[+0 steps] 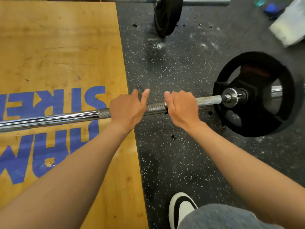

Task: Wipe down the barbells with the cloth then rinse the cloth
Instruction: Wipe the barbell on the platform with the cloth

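Now both hands on near barbell [208, 100], left hand [127, 109] fingers loose, right hand [181, 107] curled round it, speckled floor [173, 63] beyond.

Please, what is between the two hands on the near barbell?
In the head view, only a short bare stretch of dark knurled bar lies between the left hand and the right hand. No cloth shows there.

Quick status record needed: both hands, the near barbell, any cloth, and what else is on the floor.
left hand: on near barbell shaft, fingers relaxed
right hand: curled round the knurled shaft
cloth: none plainly seen in either hand
near plate: black, on the right sleeve
second barbell: farther off, with its own plate
floor: wooden platform left, speckled rubber mat right
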{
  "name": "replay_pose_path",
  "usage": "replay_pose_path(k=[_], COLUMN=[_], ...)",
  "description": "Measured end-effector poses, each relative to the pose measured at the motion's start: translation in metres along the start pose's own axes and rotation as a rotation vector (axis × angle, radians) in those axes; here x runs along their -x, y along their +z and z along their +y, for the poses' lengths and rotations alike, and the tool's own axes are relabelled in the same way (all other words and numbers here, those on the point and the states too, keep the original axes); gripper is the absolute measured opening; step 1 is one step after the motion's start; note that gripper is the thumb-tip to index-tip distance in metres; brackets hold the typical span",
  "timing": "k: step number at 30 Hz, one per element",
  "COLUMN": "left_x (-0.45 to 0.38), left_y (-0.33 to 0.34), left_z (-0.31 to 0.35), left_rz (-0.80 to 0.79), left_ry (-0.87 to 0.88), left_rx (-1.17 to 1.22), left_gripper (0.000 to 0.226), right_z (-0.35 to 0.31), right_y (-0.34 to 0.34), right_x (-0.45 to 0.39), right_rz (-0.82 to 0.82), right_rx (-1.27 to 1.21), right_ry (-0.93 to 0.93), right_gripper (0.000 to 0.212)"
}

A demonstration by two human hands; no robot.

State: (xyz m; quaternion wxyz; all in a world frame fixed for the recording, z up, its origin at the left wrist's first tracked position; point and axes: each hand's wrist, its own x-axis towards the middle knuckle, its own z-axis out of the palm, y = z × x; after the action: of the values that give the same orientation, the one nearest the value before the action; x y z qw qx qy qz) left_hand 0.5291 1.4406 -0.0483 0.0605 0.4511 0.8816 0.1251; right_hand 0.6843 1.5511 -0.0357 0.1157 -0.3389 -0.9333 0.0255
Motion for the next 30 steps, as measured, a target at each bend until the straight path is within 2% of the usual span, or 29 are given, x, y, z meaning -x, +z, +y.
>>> replay_pose_path(k=[2, 5, 7, 9, 11, 14, 17, 20, 21, 23, 25, 26, 27, 30], left_x=[0.008, 0.019, 0.026, 0.032, 0.040, 0.051, 0.060, 0.065, 0.066, 0.066, 0.066, 0.065, 0.064, 0.061], left_y=[0.000, 0.001, 0.003, 0.002, 0.001, -0.001, -0.005, -0.006, -0.007, -0.008, -0.008, -0.008, -0.008, -0.007], left_z=[0.002, 0.004, 0.005, 0.006, 0.007, 0.007, 0.010, 0.011, 0.011, 0.011, 0.010, 0.010, 0.010, 0.011], left_rz=[0.021, 0.028, 0.044, 0.060, 0.060, 0.082, 0.106, 0.117, 0.118, 0.115, 0.117, 0.116, 0.113, 0.109], left_ry=[0.001, 0.010, 0.039, 0.071, 0.091, 0.121, 0.140, 0.142, 0.140, 0.139, 0.136, 0.130, 0.128, 0.139], left_rx=[-0.004, -0.006, -0.001, -0.010, -0.011, -0.010, -0.015, -0.017, -0.016, -0.014, -0.006, -0.002, -0.002, -0.023], left_gripper=[0.066, 0.067, 0.064, 0.061, 0.058, 0.056, 0.052, 0.050, 0.049, 0.048, 0.049, 0.050, 0.051, 0.055], right_z=[0.039, 0.096, 0.100, 0.082, 0.070, 0.092, 0.119, 0.080, 0.059, 0.034, 0.046, 0.063, 0.081, 0.101], right_y=[-0.010, -0.030, -0.032, -0.024, -0.017, -0.025, -0.039, -0.028, -0.021, -0.012, -0.019, -0.023, -0.029, -0.036], right_x=[0.003, 0.020, 0.029, 0.034, 0.043, 0.062, 0.070, 0.071, 0.074, 0.082, 0.085, 0.085, 0.085, 0.079], right_rz=[-0.036, 0.041, 0.075, 0.092, 0.053, 0.012, 0.085, 0.164, 0.175, 0.113, 0.051, 0.040, 0.059, 0.170], right_rx=[0.032, 0.041, 0.101, 0.123, 0.082, 0.082, 0.097, 0.120, 0.082, -0.057, -0.089, -0.058, -0.011, 0.069], right_ry=[-0.033, 0.221, 0.303, 0.255, 0.122, -0.015, 0.204, 0.380, 0.367, 0.226, 0.085, 0.077, 0.111, 0.411], right_gripper=[0.061, 0.069, 0.069, 0.067, 0.063, 0.051, 0.046, 0.046, 0.046, 0.047, 0.047, 0.047, 0.046, 0.043])
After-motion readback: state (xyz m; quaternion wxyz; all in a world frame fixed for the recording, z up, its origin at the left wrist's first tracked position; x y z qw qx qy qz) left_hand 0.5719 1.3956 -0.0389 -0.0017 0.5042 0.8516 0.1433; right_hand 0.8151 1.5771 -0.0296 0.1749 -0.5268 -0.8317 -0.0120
